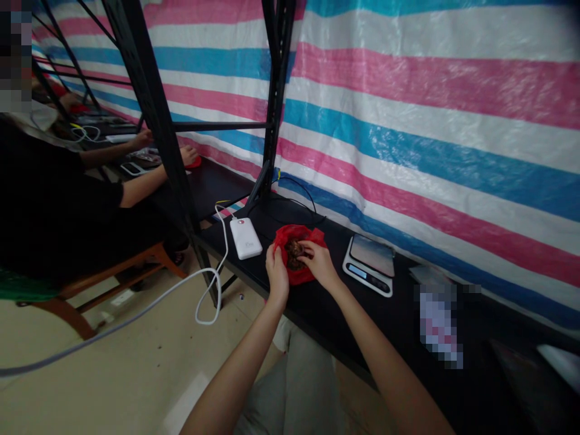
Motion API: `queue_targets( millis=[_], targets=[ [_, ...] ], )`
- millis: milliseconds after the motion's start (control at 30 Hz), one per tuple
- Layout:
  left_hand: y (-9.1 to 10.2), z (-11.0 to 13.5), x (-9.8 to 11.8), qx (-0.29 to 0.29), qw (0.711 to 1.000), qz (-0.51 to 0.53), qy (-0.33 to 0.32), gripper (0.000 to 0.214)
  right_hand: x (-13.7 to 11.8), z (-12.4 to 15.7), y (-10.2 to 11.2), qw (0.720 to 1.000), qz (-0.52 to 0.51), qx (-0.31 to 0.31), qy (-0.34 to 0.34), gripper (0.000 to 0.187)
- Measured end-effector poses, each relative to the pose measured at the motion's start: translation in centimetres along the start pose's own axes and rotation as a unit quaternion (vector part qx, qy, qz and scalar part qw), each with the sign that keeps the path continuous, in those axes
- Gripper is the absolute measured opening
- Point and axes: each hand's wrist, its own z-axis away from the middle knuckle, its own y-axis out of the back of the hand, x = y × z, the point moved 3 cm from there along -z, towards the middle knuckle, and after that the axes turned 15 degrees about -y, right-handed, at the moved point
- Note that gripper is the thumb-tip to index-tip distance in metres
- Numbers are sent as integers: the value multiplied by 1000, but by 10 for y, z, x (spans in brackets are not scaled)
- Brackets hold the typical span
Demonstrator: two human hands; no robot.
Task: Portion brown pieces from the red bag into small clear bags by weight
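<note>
A red plastic bag (pixel 302 277) stands open on the black table in front of me. Brown, lumpy pieces (pixel 294 249) lie inside it, too small to name. At the bag's near left side, my left hand (pixel 277 275) grips the rim, thumb toward the inside. My right hand (pixel 317 260) reaches in from the right, its fingertips pinched together at the brown pieces; whatever sits between them is hard to make out. To the right of the bag is a small white digital scale (pixel 369 266) with a metal plate and a lit display.
A white power bank (pixel 246 238) with a white cable (pixel 220 278) lies left of the bag. Black shelf posts (pixel 275 90) rise at the table's back and left. Clear plastic packaging (pixel 428 277) lies at right. A co-worker's arm (pixel 147 184) works at the left table.
</note>
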Motion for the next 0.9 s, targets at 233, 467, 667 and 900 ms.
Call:
queue_targets(
  millis=[233, 467, 667, 900],
  targets=[
    [5, 15, 43, 17, 969, -166, -183, 28, 5, 5, 19, 983, -183, 17, -30, 43],
    [-33, 79, 66, -181, 841, -227, -456, 35, 20, 32, 78, 984, -97, 149, -26, 43],
    [-92, 87, 46, -325, 798, -195, -469, 36, 55, 65, 151, 971, -17, 233, -59, 42],
    [-149, 66, 14, -365, 793, -189, -450, 34, 112, 77, 213, 936, 149, 304, -101, 46]
  ],
)
